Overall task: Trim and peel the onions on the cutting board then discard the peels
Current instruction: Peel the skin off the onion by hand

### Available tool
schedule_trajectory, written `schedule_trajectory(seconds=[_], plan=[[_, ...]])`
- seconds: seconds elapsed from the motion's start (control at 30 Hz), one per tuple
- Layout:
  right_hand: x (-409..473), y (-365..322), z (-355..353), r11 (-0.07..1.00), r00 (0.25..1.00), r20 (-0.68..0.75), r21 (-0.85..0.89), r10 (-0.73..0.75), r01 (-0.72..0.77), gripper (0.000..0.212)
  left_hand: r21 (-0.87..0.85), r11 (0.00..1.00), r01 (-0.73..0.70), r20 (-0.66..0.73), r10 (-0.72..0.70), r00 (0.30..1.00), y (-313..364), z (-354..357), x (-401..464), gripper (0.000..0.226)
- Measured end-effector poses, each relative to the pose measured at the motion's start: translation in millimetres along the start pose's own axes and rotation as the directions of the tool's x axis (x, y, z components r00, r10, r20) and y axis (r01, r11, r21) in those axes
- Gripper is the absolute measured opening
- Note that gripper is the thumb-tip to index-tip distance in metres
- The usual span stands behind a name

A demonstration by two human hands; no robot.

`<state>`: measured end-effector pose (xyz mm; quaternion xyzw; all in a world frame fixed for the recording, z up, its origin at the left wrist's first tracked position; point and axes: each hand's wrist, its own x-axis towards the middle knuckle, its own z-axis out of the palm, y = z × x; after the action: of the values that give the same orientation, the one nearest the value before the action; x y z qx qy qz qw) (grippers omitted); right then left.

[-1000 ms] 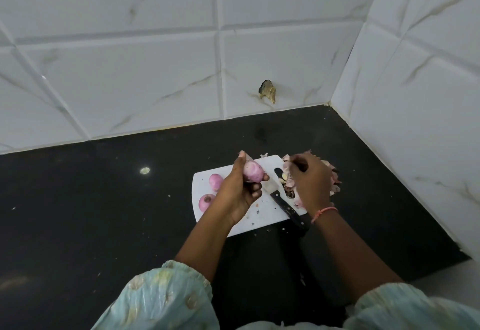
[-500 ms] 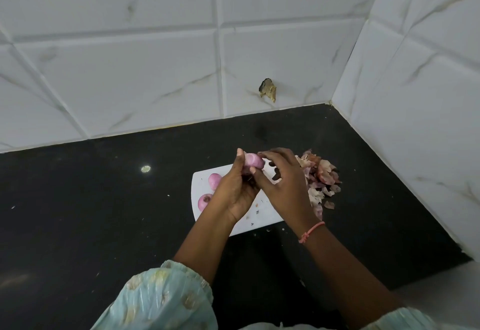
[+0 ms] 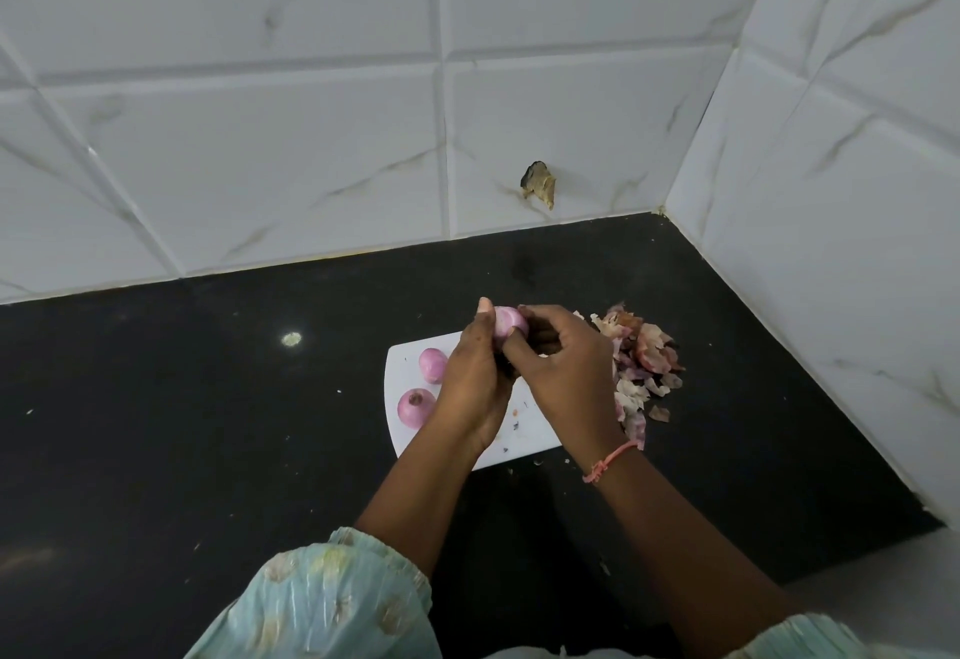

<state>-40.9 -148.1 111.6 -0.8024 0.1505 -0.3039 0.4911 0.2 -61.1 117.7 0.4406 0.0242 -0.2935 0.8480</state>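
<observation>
My left hand [image 3: 475, 378] grips a small pink onion [image 3: 506, 322] above the white cutting board [image 3: 402, 367]. My right hand [image 3: 563, 367] meets it from the right, its fingers curled against the onion's side. Two peeled pink onions lie on the board's left part, one further back [image 3: 432, 365] and one nearer [image 3: 415, 406]. A pile of dry onion peels [image 3: 644, 357] lies on the black counter just right of the board. The knife is hidden under my hands.
The black counter [image 3: 208, 424] runs into a corner of white tiled walls behind and to the right. A chipped hole [image 3: 539, 185] marks the back wall. Small peel scraps [image 3: 517, 411] dot the board and the counter near its front edge.
My right hand left the peel pile at the board's right and came over to the onion held in my left hand. The knife, visible a second ago, is now covered.
</observation>
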Motion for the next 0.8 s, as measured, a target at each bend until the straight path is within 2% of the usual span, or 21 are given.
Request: schedule_trajectory(seconds=[0.17,0.3,0.53,0.8], plan=[[0.9,4.0,4.4,0.991,0.998,0.013,-0.114,-0.064,0.065,0.020,-0.037,0.999,-0.007,-0.032,0.006,0.999,-7.1,-1.2,3.5,0.048],[1.9,6.6,-0.1,0.952,0.984,0.005,-0.251,-0.180,0.175,0.014,-0.013,1.000,0.005,-0.055,-0.006,0.998,-9.6,-0.7,3.2,0.050],[-4.9,4.9,0.4,0.994,0.996,0.034,-0.073,-0.085,0.087,0.026,-0.011,1.000,-0.012,-0.043,0.012,0.999,-5.0,-0.2,2.5,0.052],[-9.5,8.9,2.4,0.967,0.986,0.045,-0.194,-0.160,0.165,0.016,-0.144,0.990,0.014,-0.110,-0.030,0.993,-9.8,0.4,3.6,0.044]])
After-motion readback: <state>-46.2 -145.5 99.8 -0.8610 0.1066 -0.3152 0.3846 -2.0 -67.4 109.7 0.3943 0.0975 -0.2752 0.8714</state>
